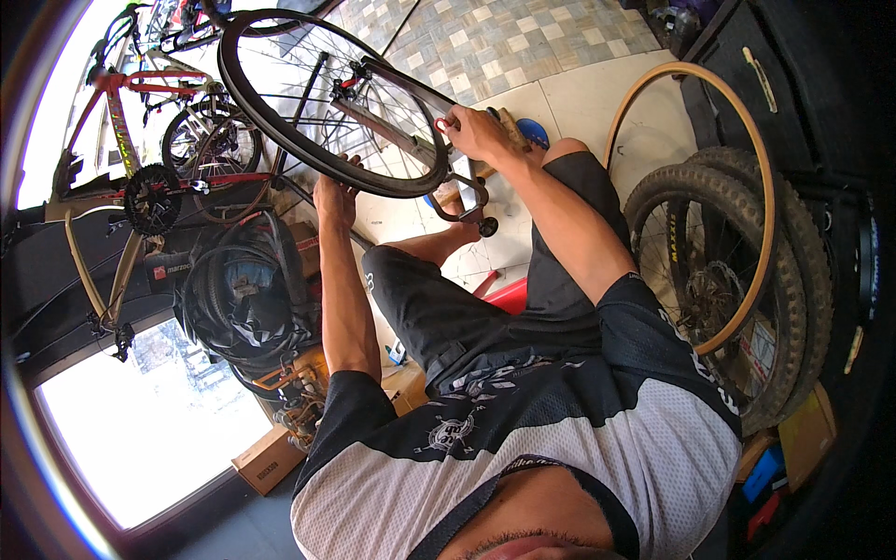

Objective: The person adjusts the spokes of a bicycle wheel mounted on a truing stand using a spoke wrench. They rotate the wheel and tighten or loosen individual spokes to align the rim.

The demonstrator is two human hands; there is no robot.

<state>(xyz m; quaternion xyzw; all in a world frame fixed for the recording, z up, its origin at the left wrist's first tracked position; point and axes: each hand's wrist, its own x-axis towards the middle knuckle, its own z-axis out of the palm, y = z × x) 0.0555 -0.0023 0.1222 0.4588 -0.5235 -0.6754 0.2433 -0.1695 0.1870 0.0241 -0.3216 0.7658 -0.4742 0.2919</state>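
A bicycle wheel [245, 93] with a black rim and thin spokes is mounted in a metal truing stand [411, 140], in front of my knees. Red parts show at its hub [347, 86]. My left hand [334, 199] grips the near left side of the rim, its fingertips showing past the inner edge. My right hand [481, 135] is closed at the right of the wheel, beside the stand's upright. Between its thumb and fingers is a small red spoke wrench [441, 124], partly hidden. A black knob [487, 227] sits at the stand's near end.
Bicycle frames [119, 131] stand at the left, above a heap of tyres and bags [245, 289]. Knobby-tyred wheels [793, 271] and a tan hoop-like tyre [770, 187] lean at the right by dark drawers [747, 56]. A red stool [509, 297] is beneath me. A blue round object [533, 132] lies by my right knee.
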